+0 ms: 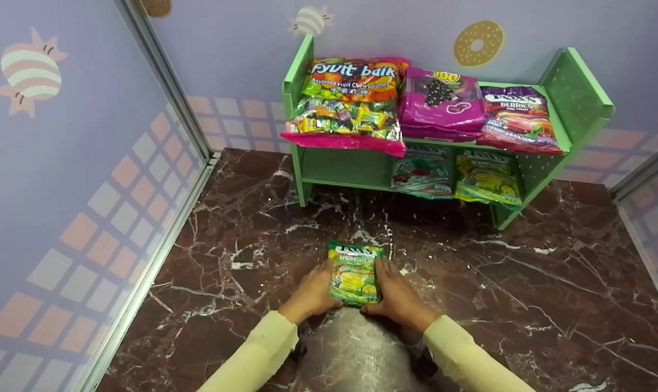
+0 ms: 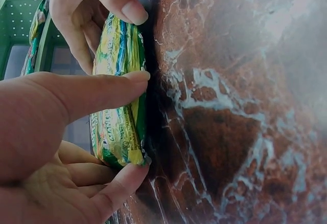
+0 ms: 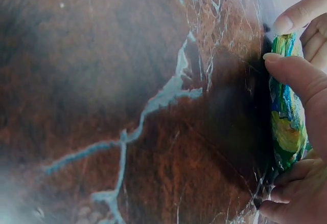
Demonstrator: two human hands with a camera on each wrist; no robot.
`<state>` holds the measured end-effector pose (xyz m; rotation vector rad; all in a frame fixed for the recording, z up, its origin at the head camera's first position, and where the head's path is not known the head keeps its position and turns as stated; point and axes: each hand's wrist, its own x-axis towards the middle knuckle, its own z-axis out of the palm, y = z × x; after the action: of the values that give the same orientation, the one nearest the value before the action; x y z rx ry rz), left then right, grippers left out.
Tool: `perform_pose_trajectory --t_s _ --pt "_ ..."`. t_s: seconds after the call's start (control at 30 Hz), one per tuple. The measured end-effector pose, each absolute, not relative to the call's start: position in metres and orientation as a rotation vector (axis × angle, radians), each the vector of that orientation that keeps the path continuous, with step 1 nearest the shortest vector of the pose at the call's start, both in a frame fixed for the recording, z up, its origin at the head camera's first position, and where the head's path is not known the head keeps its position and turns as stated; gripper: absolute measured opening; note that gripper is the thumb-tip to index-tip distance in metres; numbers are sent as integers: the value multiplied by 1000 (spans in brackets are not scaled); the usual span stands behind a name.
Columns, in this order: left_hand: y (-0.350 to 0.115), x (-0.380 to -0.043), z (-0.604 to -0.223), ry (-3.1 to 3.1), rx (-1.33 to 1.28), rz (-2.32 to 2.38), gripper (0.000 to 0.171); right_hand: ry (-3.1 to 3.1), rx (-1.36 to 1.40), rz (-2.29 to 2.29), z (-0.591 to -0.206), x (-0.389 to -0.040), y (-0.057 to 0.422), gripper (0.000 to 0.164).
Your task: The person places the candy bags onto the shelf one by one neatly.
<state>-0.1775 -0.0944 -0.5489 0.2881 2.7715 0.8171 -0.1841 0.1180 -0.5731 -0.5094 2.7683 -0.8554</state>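
A green and yellow Fox's candy bag (image 1: 355, 276) lies face up at the middle of the dark marbled surface, seen from its end in both wrist views. My left hand (image 1: 314, 291) grips its left side, and the thumb (image 2: 110, 93) lies along the near end. On the opposite side my right hand (image 1: 398, 294) grips the bag, its thumb (image 3: 296, 75) at the near end too. Between both hands the bag (image 2: 117, 116) stays low over the surface; whether it touches cannot be told.
A green two-tier rack (image 1: 340, 169) stands at the back. Its top holds a Fyvit baik bag (image 1: 351, 103), a purple bag (image 1: 443, 106) and a Fox's Berries bag (image 1: 518, 117). Below sit a teal Fox's bag (image 1: 422, 171) and a yellow-green one (image 1: 488, 177). A patterned wall (image 1: 62, 179) rises left.
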Motion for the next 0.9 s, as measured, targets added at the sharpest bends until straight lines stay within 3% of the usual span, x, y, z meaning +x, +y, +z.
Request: perform_pose_trajectory --t_s 0.4,0.9 --pt "-96 -177 -549 2814 331 913 94 2772 -519 -901 -573 -183 116 116" --pt "-96 -179 -542 2827 305 900 98 2736 -529 -1023 -564 -188 115 115"
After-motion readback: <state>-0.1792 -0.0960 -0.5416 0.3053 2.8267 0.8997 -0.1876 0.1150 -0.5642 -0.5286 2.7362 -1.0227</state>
